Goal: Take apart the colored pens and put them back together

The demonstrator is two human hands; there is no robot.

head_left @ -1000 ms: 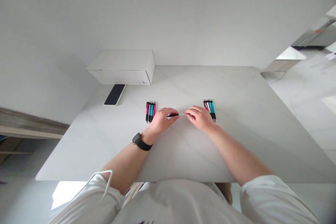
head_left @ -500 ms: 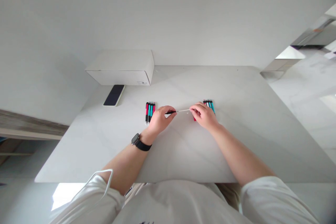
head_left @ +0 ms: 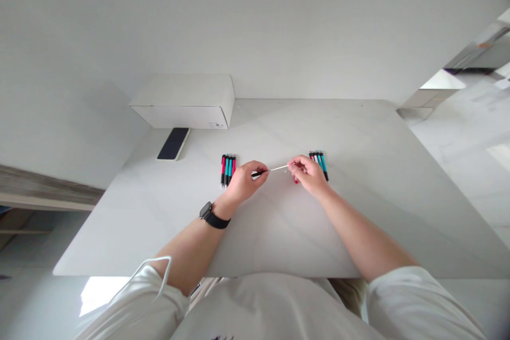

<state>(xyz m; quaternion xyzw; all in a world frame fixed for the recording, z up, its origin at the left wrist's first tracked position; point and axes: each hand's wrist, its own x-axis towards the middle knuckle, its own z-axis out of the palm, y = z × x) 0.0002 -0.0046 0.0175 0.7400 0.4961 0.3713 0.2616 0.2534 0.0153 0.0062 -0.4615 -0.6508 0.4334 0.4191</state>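
Observation:
My left hand (head_left: 244,180) is closed around the black end of a pen part (head_left: 258,173) at the middle of the white table (head_left: 358,223). My right hand (head_left: 308,174) pinches the far end of a thin white refill (head_left: 278,169) that runs between the two hands; a red piece (head_left: 295,180) shows under its fingers. A row of red and teal pens (head_left: 228,169) lies just left of my left hand. Another row of pens (head_left: 320,161) lies just behind my right hand.
A white cardboard box (head_left: 187,102) stands at the back left against the wall. A dark phone (head_left: 173,143) lies face up in front of it. A black watch is on my left wrist. The table's right edge borders a glossy floor.
The hands have drawn apart, baring more of the thin white refill between them. My right hand has shifted slightly right and back.

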